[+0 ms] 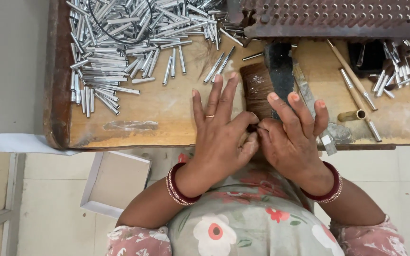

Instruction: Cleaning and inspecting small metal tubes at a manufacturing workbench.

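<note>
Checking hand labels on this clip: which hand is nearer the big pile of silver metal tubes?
Left. The left hand lies just below and right of the pile of silver tubes on the wooden workbench; the right hand sits farther right, beyond the brown bristle bundle.

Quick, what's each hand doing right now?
Left hand: fingers spread, thumb pinching the bundle of brown bristles.
Right hand: fingers spread, thumb pinching the same bristles.

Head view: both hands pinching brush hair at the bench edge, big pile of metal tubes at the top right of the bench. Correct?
Not quite. The head view shows the big pile of metal tubes at the top left of the bench, not the top right; only a small cluster lies at the right. The rest holds: left hand and right hand meet, fingertips pinching brush hair at the bench edge.
</note>
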